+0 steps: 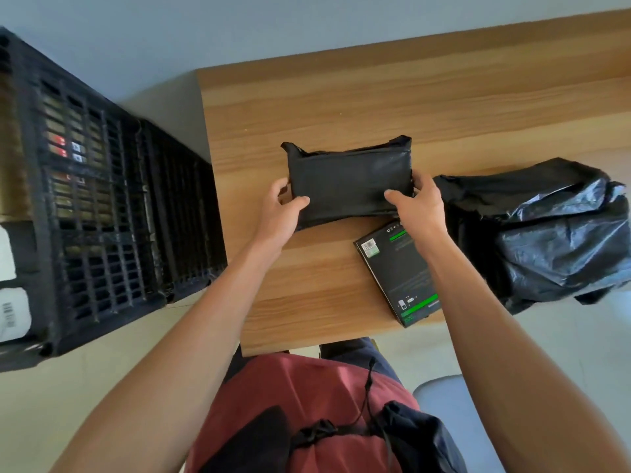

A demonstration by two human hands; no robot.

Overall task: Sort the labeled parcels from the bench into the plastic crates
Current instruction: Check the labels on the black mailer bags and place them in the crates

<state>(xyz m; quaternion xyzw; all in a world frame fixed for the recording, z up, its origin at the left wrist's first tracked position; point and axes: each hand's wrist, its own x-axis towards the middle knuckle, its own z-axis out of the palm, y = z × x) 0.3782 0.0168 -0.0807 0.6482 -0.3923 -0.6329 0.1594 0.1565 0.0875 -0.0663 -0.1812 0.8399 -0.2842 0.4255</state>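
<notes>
One black plastic-wrapped parcel [348,186] is held over the middle of the wooden table [341,107], gripped at both short ends. It is a flat, oblong packet in glossy, slightly creased black film, with loose corners of wrapping sticking up at its far left and far right. No label shows on the side facing the camera. The left hand [280,213] clasps the parcel's left end, thumb lying across the front face and fingers [281,186] curled behind it. The right hand [420,206] clasps the right end the same way, thumb on the front and the fingers wrapped round the edge, mostly hidden behind the packet.

Just beneath the right wrist, one black box [399,274] with green stripes and a small barcode sticker at its corner lies flat on the table, tilted, near the front edge. To the right of it, one large crumpled black plastic bag [546,233] sits on the table's right end and hangs over its edge, close to the right hand.

To the left of the table, on the floor, stands one black plastic crate [102,216] with slatted walls; brownish items and small red and white labels show through the slats. A white parcel [13,312] with a barcode lies at the crate's near left side. The person wears a red top [307,404].
</notes>
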